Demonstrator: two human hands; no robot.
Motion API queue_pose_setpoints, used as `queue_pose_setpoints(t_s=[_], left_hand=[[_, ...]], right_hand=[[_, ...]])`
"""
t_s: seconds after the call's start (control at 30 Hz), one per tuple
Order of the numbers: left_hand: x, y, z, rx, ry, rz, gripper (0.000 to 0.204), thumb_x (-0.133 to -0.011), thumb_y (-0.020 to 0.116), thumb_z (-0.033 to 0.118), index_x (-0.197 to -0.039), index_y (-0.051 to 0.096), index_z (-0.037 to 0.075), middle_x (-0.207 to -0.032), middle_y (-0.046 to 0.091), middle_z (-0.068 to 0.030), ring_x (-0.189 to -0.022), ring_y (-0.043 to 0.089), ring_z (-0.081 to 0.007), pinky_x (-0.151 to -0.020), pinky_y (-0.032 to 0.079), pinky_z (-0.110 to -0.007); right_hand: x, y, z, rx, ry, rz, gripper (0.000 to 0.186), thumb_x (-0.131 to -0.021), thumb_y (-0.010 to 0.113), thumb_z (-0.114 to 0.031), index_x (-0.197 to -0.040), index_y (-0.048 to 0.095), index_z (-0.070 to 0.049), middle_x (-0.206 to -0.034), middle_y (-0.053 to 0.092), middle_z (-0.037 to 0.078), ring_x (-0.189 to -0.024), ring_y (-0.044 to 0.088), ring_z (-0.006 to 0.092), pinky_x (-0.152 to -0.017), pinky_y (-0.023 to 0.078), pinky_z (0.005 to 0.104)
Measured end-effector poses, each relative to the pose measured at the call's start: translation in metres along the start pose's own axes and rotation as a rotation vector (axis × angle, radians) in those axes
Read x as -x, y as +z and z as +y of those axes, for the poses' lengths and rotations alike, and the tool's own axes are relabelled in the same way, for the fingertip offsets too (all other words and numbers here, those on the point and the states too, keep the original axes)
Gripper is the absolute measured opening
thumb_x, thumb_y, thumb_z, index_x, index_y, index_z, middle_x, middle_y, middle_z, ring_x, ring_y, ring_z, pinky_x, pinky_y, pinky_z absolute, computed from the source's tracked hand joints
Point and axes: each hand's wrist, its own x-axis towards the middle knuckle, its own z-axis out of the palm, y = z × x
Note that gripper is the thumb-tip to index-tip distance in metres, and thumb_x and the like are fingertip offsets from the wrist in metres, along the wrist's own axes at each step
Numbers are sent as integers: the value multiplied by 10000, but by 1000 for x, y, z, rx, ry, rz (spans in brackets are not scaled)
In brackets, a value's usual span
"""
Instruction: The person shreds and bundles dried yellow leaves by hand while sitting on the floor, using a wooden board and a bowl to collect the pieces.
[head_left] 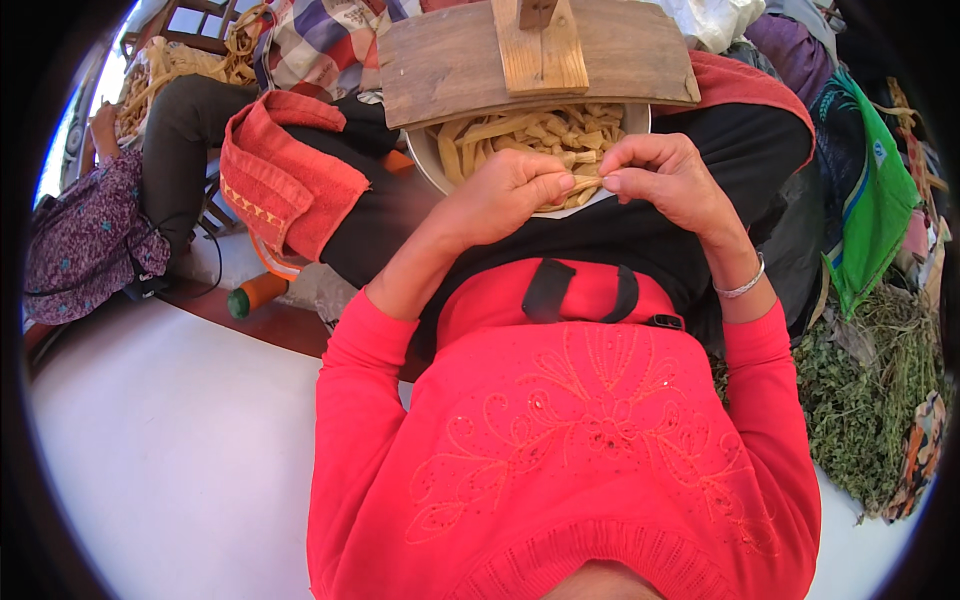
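My left hand (pixel 518 192) and my right hand (pixel 668 182) meet over my lap, thumbs and forefingers closed in a pinch. Between their fingertips runs a narrow tan strip (pixel 587 184), apparently a dry, fibrous one. Just beyond the hands, a pale metal basin (pixel 428 165) rests against my legs, holding many similar flat strips (pixel 492 135). Across the far side of the basin lies a wooden board (pixel 440 68) with a shorter wooden block (pixel 543 60) on top. The fingertips hide part of the held strip.
Red towels (pixel 292 185) drape over both my legs. At left, an orange-handled object (pixel 262 292) lies low, near a person in a purple patterned garment (pixel 95 245). A green bag (pixel 878 205) and a heap of dried plants (pixel 862 385) are at right.
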Motion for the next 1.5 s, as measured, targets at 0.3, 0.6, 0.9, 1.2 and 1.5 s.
queue_pose_setpoints(t_s=[0.3, 0.6, 0.9, 1.2, 1.5], left_hand=[[-12, -17, 7, 186, -54, 194, 262, -943, 539, 292, -977, 589, 37, -728, 492, 42, -571, 372, -36, -498, 293, -187], [12, -30, 10, 447, -146, 156, 364, -961, 512, 285, -672, 483, 67, -589, 369, 58, -525, 291, -51, -472, 232, -220], [-24, -56, -8, 353, -91, 391, 331, -944, 539, 306, -701, 543, 81, -579, 430, 58, -495, 345, -37, -452, 251, -193], [-50, -85, -12, 113, -5, 504, 321, -927, 561, 293, -698, 577, 69, -580, 457, 57, -509, 357, -23, -456, 253, -195], [-57, -85, -15, -175, -83, 592, 325, -911, 546, 251, -724, 599, -9, -601, 511, -7, -577, 459, -114, -542, 384, -290]], right_hand=[[-27, 3, 5, -174, -93, 187, 132, -856, 634, -86, -948, 654, 6, -751, 596, -8, -609, 527, 51, -563, 432, 186], [-35, -17, 17, -234, -71, 99, 135, -850, 647, -60, -973, 640, -5, -788, 614, 15, -640, 557, 81, -605, 455, 204], [-74, -13, 3, -53, -176, 311, 122, -884, 608, -79, -976, 644, -7, -736, 575, -16, -614, 524, 57, -580, 447, 198], [-107, -10, 0, 201, -341, 456, 106, -877, 604, -79, -928, 636, 8, -722, 577, -14, -668, 490, 52, -594, 417, 220], [-113, -7, 6, 357, -346, 473, 143, -873, 604, -123, -906, 644, 11, -723, 595, 23, -694, 532, 90, -632, 441, 261]])
